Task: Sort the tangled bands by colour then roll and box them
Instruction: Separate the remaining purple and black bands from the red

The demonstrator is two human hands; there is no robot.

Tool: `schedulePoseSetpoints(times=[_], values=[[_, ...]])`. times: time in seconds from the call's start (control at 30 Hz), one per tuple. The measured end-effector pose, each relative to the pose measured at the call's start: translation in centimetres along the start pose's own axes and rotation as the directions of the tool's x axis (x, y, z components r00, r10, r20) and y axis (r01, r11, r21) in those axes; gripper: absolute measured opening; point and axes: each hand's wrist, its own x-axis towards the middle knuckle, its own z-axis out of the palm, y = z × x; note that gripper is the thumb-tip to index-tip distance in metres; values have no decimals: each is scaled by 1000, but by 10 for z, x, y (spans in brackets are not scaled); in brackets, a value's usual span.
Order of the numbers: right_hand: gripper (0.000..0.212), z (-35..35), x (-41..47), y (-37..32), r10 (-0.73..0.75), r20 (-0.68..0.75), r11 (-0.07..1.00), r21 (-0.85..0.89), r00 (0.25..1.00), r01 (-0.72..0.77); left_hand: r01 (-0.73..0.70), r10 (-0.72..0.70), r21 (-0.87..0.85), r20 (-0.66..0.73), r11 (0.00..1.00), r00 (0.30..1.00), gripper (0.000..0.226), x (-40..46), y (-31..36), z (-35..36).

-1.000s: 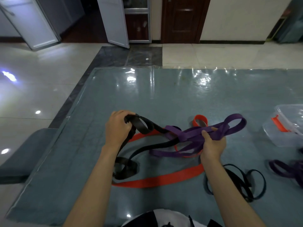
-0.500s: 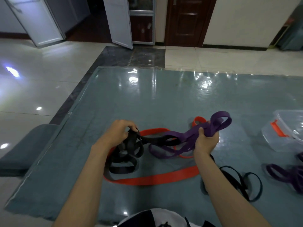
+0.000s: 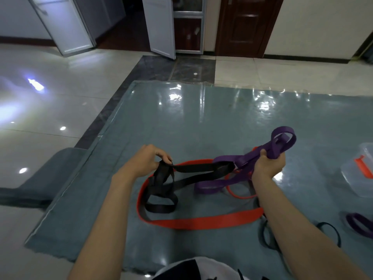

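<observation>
My left hand (image 3: 144, 162) pinches the top of a black band (image 3: 193, 168) whose loops hang down to the blue mat (image 3: 201, 122). My right hand (image 3: 267, 165) grips a bunch of purple band (image 3: 280, 142), lifted above the mat. The black band stretches between both hands and is still caught in the purple one. A wide red band (image 3: 201, 221) lies flat on the mat under them in a big loop.
A clear plastic box (image 3: 357, 178) with an orange clasp stands at the right edge. Another purple band (image 3: 359, 224) and a thin black band (image 3: 331, 233) lie near my right forearm. Tiled floor surrounds the mat; a grey cushion (image 3: 40, 178) lies left.
My right hand has lifted the purple bunch up and to the right. My left hand has shifted its hold on the black band, which is now pulled taut between the hands.
</observation>
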Motion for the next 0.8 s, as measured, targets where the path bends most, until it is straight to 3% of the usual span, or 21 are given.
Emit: schedulePoseSetpoints(times=[0.2,0.3,0.47,0.53,0.67,0.8], values=[[43,11,1,-6,202,-105,967,178,974,-182,0,10,-93,107,996,994,24,-8,-1,-1],[54,13,-2,-9,297,-76,926,267,952,-268,1,20,-121,171,993,985,25,-10,-3,4],[39,17,-17,-7,275,262,935,149,925,-321,-55,58,-93,35,994,998,37,0,11,22],[36,20,-27,-4,275,324,947,70,905,-313,-113,115,-86,17,990,993,36,4,20,29],[32,22,-38,1,235,276,972,-35,932,-234,-168,173,-190,13,967,985,27,4,32,33],[29,16,-38,7,180,191,981,-100,965,-163,-172,130,-405,-129,898,983,26,-5,37,16]])
